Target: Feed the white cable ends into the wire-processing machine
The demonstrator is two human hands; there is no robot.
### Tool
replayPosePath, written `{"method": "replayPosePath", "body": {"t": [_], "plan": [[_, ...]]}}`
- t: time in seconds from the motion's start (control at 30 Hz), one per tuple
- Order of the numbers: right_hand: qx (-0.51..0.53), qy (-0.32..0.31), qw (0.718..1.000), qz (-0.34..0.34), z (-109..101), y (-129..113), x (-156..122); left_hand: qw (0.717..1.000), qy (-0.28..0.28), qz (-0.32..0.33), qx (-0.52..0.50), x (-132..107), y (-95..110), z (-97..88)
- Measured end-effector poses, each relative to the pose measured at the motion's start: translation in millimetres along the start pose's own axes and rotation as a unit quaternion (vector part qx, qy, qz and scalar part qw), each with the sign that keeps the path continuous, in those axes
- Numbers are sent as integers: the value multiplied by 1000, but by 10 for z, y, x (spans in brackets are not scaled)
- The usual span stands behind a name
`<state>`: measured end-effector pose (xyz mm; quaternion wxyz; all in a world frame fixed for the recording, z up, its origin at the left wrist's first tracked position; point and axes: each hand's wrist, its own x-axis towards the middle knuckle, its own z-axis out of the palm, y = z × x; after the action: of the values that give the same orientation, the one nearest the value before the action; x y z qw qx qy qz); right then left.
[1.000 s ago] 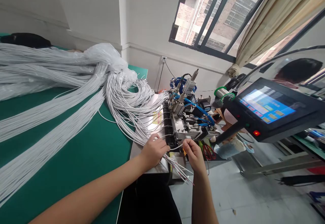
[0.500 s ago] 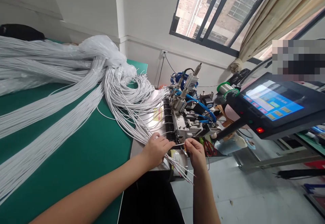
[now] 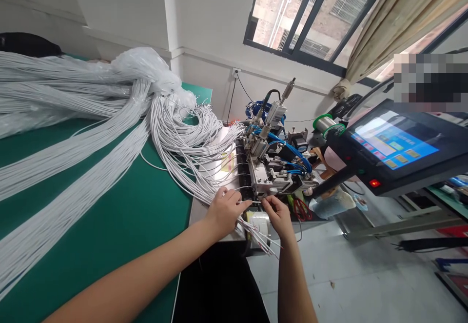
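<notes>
My left hand point(image 3: 227, 211) is closed round a bunch of thin white cables point(image 3: 258, 237), whose loose ends stick out below it toward the lower right. Its thumb and forefinger reach along one single cable at the near end of the machine point(image 3: 259, 164). At that cable's tip, my right hand point(image 3: 276, 211) pinches with thumb and forefinger. Several other cables lie spaced apart across the black feed strip point(image 3: 243, 171) along the machine's left side. The rest of the bundle point(image 3: 190, 142) curves back over the bench plate.
Long cable bundles point(image 3: 73, 162) and plastic wrap point(image 3: 141, 64) lie on the green table point(image 3: 139, 235). A touchscreen panel point(image 3: 397, 140) stands to the right, near a wire spool point(image 3: 327, 125). Red-handled scissors point(image 3: 302, 209) lie beyond my right hand. A person, partly blurred, is behind the panel.
My right hand has moved slightly left and up, bringing the pinched cable tip closer to the machine's near end. My left hand has shifted up a little and keeps its grip.
</notes>
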<state>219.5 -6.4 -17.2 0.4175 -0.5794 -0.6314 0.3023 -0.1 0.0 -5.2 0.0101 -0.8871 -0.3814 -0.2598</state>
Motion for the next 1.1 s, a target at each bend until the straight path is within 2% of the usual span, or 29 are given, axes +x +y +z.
{"method": "replayPosePath", "body": {"t": [0.2,0.37,0.57,0.8,0.9,1.1], "plan": [[130,-29,990,48,82,93,80,1000,-14,-17,-8,1,-9,30],[208,-8,970,122,164,147,58,1000,5,-7,-18,-5,-28,38],[193,8,972,137,152,142,-66,999,33,-1,-25,-23,-45,38],[137,26,981,133,-150,205,-377,999,21,-9,-27,-25,-48,-1],[112,-6,987,119,-302,164,-543,999,9,-13,-30,-27,-51,-16],[34,-161,983,81,-523,-63,-756,1000,-11,-13,-9,-43,-63,-24]]}}
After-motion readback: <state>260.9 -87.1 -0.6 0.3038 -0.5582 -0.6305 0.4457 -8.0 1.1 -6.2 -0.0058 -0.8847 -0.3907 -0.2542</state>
